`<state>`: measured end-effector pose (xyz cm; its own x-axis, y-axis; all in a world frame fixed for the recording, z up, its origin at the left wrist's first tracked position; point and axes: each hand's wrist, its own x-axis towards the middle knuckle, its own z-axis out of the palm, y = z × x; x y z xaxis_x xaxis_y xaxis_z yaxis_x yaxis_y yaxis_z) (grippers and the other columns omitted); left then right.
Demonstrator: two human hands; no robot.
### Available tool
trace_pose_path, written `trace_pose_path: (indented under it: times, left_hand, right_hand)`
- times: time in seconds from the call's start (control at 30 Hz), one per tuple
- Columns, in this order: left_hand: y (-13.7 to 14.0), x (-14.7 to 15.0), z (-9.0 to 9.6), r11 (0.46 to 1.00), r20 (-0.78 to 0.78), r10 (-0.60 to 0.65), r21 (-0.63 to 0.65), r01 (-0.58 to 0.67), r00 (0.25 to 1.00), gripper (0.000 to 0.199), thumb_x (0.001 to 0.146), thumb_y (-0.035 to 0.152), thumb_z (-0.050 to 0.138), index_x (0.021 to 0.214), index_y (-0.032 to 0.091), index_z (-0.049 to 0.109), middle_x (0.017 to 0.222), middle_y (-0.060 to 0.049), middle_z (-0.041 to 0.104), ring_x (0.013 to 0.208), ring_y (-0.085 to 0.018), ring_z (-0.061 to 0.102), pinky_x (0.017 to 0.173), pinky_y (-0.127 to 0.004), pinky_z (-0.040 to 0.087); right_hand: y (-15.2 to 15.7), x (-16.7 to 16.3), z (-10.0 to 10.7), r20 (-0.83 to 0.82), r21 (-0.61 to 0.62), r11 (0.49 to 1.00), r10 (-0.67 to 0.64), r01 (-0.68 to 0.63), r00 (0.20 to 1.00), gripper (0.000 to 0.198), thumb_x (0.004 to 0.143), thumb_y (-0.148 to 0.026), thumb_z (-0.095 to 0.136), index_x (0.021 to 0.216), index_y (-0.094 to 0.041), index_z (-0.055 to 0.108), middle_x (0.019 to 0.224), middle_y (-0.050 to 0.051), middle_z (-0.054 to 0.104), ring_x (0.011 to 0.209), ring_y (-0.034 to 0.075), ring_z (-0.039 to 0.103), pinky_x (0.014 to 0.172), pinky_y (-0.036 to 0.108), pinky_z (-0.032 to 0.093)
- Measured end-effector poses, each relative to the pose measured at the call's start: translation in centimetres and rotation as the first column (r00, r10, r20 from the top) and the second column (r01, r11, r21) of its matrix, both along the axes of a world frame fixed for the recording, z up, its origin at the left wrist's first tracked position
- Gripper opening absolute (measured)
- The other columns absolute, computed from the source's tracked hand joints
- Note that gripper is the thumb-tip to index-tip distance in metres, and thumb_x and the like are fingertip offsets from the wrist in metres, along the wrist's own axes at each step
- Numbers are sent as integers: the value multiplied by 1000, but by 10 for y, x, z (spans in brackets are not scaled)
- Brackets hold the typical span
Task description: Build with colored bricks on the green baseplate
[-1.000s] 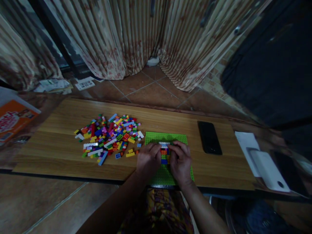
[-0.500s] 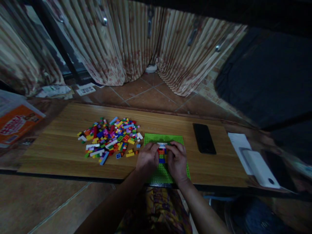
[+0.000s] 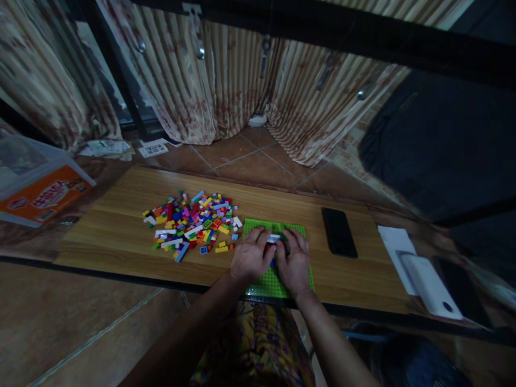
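A green studded baseplate (image 3: 268,286) lies near the front edge of the table, with a small build of toy bricks (image 3: 273,262) on it. Most of the build is hidden under my hands; a white brick (image 3: 274,237) shows at its far side and some blue below. My left hand (image 3: 250,257) grips the build from the left, fingers curled over it and thumb pointing inward. From the right, my right hand (image 3: 294,263) closes on the same bricks, its thumb close to the left one.
Left of the baseplate spreads a pile of loose coloured bricks (image 3: 193,220). A black phone (image 3: 339,232) lies to the right, and farther right are paper (image 3: 397,247) and a white device (image 3: 433,285). A clear box with an orange label (image 3: 50,196) stands at far left.
My fingers have shifted from pinching the white brick's ends to reaching over the build, with thumbs drawn together and covering more of it. The camera view has shifted slightly.
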<state>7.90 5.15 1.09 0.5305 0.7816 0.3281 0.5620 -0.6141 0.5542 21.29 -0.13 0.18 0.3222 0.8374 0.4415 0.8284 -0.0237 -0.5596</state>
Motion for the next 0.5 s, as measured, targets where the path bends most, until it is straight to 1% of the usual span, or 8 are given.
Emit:
trace_pose_path:
  times: [0.1,0.2,0.37,0.5]
  left_hand:
    - [0,0,0,1000,-8,-12,-1,12,1000,37,91,32,48,123,15,55,123,-12,58,115,-25,55,101,-40,45]
    - [1,-1,0,1000,-7,-17,-7,17,1000,37,91,33,47,123,15,55,121,-12,59,113,-25,55,101,-41,45]
    - [1,0,-1,1000,2,-6,-28,6,1000,33,92,29,46,121,15,56,120,-11,60,111,-24,57,99,-39,46]
    - [2,1,-4,1000,13,7,-13,-7,1000,32,94,25,42,121,16,57,119,-10,61,111,-23,57,99,-39,47]
  right_hand:
    - [0,0,0,8,-46,999,21,-21,1000,34,93,-32,43,119,-19,61,123,13,58,118,26,49,101,51,38]
    - [0,0,-1,10,-67,998,14,-14,1000,34,93,-32,42,117,-19,62,119,13,61,115,26,50,99,49,39]
    - [1,1,-2,26,-65,998,-3,5,1000,33,94,-33,41,113,-18,64,115,13,63,111,26,52,98,46,39]
    - [1,1,-3,28,-53,999,3,-1,1000,34,95,-33,39,112,-18,64,113,12,63,109,25,52,96,44,40]
